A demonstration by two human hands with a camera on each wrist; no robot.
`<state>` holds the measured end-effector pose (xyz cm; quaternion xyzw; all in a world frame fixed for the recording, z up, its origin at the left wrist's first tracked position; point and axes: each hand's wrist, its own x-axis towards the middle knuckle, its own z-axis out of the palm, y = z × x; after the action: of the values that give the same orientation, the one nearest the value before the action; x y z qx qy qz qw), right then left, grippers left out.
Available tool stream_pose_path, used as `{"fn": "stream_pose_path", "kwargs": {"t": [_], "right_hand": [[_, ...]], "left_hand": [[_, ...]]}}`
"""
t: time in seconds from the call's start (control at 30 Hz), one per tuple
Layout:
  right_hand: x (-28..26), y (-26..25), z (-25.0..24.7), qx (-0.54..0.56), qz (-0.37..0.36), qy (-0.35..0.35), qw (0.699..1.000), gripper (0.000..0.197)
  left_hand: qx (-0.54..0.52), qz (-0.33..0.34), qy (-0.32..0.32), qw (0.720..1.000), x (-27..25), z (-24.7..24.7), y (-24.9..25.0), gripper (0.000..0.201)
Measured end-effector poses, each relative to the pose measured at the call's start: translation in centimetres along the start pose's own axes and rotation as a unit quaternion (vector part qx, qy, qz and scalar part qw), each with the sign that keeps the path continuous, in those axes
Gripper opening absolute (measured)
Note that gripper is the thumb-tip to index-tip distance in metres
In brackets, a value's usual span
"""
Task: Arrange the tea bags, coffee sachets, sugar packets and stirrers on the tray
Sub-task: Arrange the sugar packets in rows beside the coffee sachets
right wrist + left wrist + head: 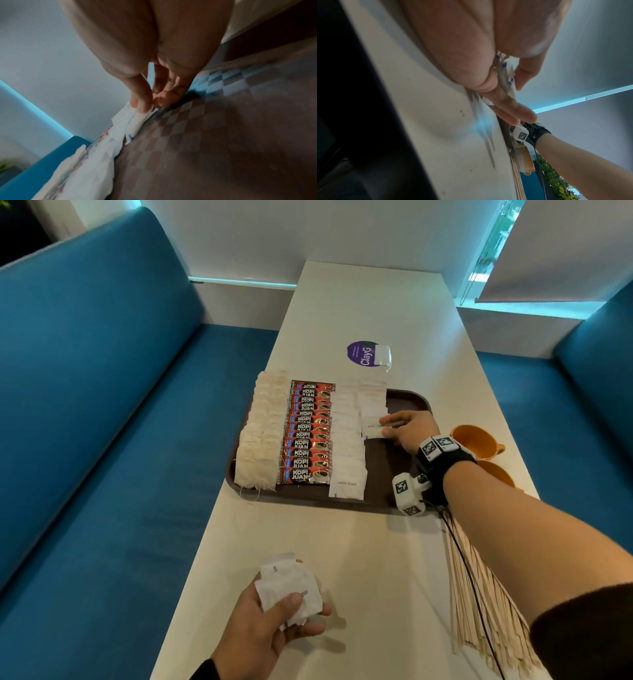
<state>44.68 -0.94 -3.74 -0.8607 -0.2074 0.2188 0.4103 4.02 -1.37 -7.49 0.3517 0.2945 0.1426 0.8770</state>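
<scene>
Nearest the camera, a bunch of sugar packets (289, 590) is clutched in the left hand (274, 625) above the table (359, 542). On the tray (407, 402), tea bags (260, 436) and coffee sachets (308, 433) are ranged; one packet (373, 431) is pinched by the right hand (409, 429), extending a second sugar row. Stirrers (479, 594) lie off-tray, judged next.

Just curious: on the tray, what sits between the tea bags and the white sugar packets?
A column of red Kopi Juan coffee sachets, overlapping front to back, in the head view.
</scene>
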Motion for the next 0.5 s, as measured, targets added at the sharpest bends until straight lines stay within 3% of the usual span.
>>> {"fn": "stream_pose_path", "kwargs": {"t": [0.1, 0.2, 0.27, 0.37, 0.5], "right_hand": [[0.9, 0.1, 0.5, -0.043, 0.015, 0.002, 0.999, 0.017], [1.0, -0.1, 0.6, -0.053, 0.024, 0.004, 0.998, 0.014], [0.8, -0.2, 0.5, -0.046, 0.024, 0.015, 0.999, 0.013], [-0.4, -0.6, 0.1, -0.013, 0.018, 0.049, 0.999, 0.01], [-4.5, -1.9, -0.9, 0.066, -0.005, 0.065, 0.996, 0.008]], "left_hand": [[-0.013, -0.001, -0.008, 1.0, -0.1, 0.0, 0.2, 0.07], [-0.012, -0.009, -0.009, 1.0, 0.1, 0.0, 0.2, 0.096], [-0.014, -0.007, -0.017, 1.0, 0.3, -0.2, 0.0, 0.091], [-0.015, 0.002, -0.017, 1.0, 0.1, -0.3, -0.1, 0.066], [-0.006, 0.007, -0.014, 1.0, -0.2, 0.0, 0.1, 0.071]]}}
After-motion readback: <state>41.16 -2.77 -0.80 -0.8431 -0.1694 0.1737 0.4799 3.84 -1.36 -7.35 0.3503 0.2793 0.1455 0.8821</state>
